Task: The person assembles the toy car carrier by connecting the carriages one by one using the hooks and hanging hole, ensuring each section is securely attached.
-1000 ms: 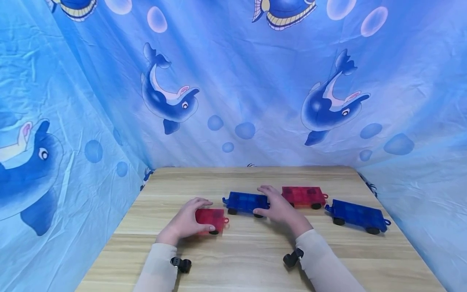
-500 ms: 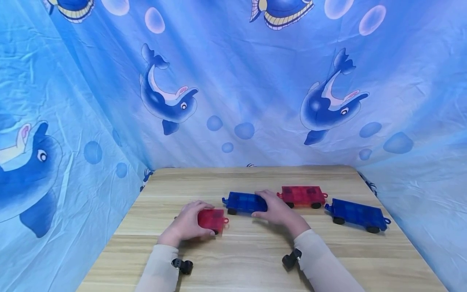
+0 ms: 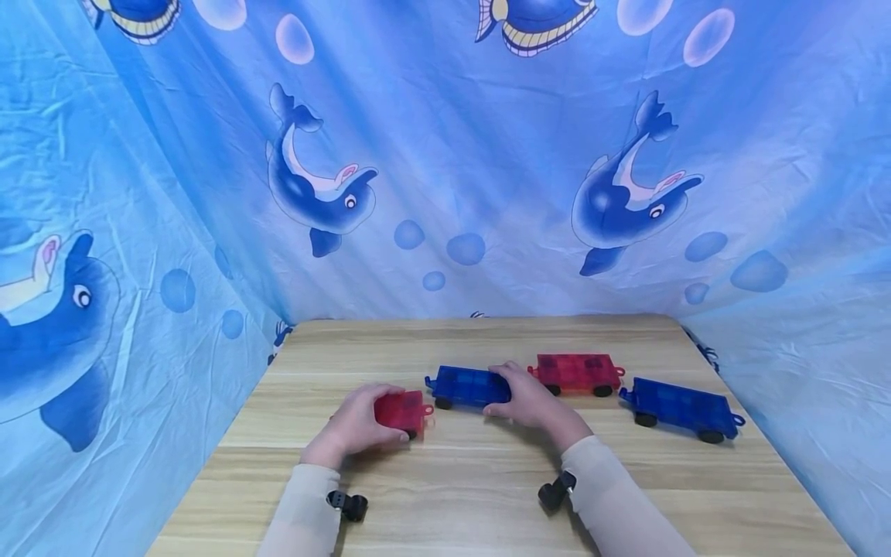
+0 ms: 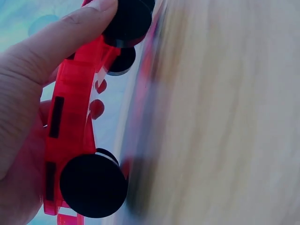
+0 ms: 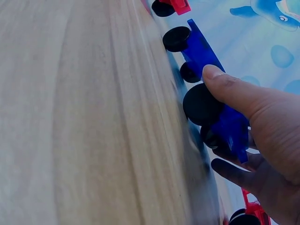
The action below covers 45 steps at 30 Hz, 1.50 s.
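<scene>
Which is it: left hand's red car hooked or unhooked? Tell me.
Unhooked: in the head view, the red car has its ring apart from the nearest blue car.

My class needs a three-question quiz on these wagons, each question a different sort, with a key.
1. True or false: the left hand holds a red wagon.
2. Multiple choice: what does the right hand grip? A) the table edge; B) a blue wagon; C) nothing.
3. Short answer: how many wagons show in the head view?

Key: 1. True. 2. B. 3. Four: the two in hand, the farther red wagon and the rightmost blue wagon.
</scene>
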Motion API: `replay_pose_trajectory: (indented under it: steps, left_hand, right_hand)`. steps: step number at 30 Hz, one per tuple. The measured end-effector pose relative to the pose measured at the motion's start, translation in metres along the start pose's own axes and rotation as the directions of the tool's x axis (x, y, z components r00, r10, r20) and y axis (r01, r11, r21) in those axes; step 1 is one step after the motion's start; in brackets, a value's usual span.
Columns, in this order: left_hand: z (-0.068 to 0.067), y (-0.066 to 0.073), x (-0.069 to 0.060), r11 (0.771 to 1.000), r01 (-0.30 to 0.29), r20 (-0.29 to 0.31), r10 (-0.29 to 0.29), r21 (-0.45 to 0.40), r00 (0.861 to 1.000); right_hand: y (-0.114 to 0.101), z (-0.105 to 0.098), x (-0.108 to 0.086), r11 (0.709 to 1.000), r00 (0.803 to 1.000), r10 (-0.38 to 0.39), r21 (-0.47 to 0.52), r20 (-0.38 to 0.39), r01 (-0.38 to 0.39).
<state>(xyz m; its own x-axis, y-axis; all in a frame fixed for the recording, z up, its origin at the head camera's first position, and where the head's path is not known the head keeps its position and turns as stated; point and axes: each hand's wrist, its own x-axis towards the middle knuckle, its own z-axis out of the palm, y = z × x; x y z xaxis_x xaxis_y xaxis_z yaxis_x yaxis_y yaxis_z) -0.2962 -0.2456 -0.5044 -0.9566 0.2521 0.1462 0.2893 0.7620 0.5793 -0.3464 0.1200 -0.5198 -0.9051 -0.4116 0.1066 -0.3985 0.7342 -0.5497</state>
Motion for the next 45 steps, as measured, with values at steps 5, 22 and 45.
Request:
replay_pose_trajectory:
  steps: [5,22,45]
  left_hand:
    - [-0.003,-0.005,0.003,0.998,0.032,-0.01,-0.033,-0.046,0.999]
    - [-0.016,-0.013,0.015,0.998,0.012,-0.08,-0.017,-0.064,0.997]
    - [-0.008,-0.02,0.04,0.992,0.024,-0.066,-0.033,-0.123,0.997]
  right_hand:
    - [-0.002,-0.002,0.001,1.0,1.0,-0.006,0.005,0.007,0.006]
    - [0.001,0.001,-0.002,0.999,1.0,0.007,0.035,0.002,-0.008]
    - [0.0,0.004,0.0,0.999,1.0,-0.023,0.034,-0.011,0.024]
